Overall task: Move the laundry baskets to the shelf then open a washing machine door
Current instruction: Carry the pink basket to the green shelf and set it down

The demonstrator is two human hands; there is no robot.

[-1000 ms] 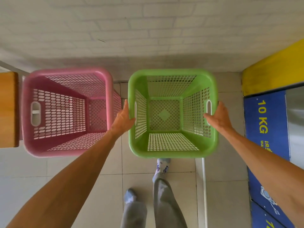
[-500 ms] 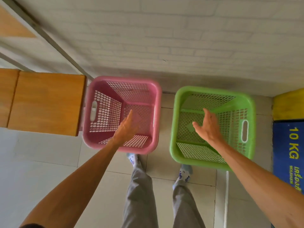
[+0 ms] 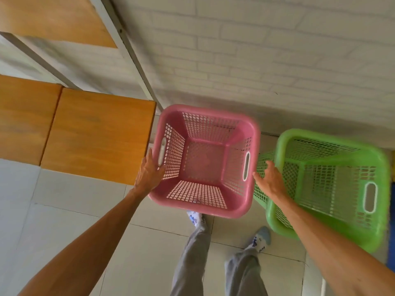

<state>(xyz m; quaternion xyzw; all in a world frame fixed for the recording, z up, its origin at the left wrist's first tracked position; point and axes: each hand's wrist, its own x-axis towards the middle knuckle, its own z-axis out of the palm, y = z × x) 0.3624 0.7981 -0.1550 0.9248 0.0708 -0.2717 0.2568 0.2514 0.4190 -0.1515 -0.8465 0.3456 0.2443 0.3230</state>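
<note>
An empty pink laundry basket (image 3: 241, 201) stands on the tiled floor in the middle of the view. An empty green laundry basket (image 3: 342, 231) stands tilted just to its right. My left hand (image 3: 149, 174) lies with spread fingers against the pink basket's left wall, beside its handle slot. My right hand (image 3: 269, 180) hovers with fingers apart between the two baskets, close to the pink one's right handle and in front of the green one's mesh. The wooden shelf (image 3: 96, 135) reaches right up to the pink basket's left side. The washing machine door is out of sight.
A grey metal shelf post (image 3: 136, 67) rises behind the shelf, and a higher wooden board (image 3: 53, 18) hangs above. A white brick wall (image 3: 277, 60) stands behind the baskets. A blue strip (image 3: 392, 189) shows at the right edge. My feet (image 3: 196, 218) stand just before the baskets.
Both hands left the green basket and moved left to the sides of the pink one. My view swung left, bringing more of the shelf in.
</note>
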